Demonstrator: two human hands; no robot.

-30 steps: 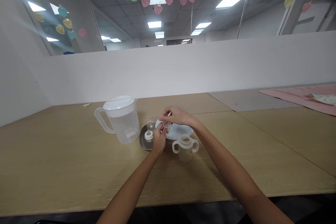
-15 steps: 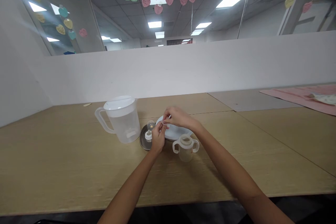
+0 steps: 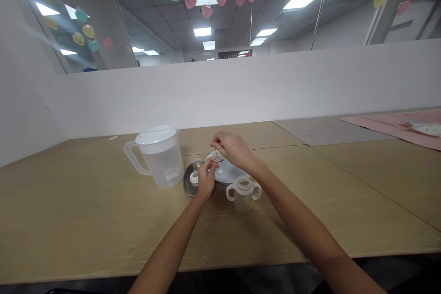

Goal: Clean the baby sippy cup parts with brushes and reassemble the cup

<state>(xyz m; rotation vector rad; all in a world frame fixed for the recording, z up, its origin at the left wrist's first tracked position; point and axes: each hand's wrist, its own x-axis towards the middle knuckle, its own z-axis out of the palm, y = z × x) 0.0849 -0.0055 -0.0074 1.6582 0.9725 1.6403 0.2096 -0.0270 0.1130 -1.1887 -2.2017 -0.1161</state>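
My left hand (image 3: 206, 179) and my right hand (image 3: 231, 149) meet over a white plate (image 3: 230, 173) in the middle of the wooden table. Together they pinch a small clear silicone part (image 3: 217, 157), a round nipple-like piece; a thin stem rises from it into my right fingers. Just in front of the plate stands a clear two-handled cup (image 3: 243, 194) with its top open. Left of my left hand a small round metal dish (image 3: 188, 183) holds small clear and white bottle parts (image 3: 195, 171).
A translucent pitcher (image 3: 159, 156) with a white lid stands to the left of the dish. A pink cloth (image 3: 399, 125) lies at the far right of the table. A white partition wall runs behind the table.
My right hand has lifted a little and shifted back over the plate, still on the small clear part. My left hand stays under it. Nothing else has moved.
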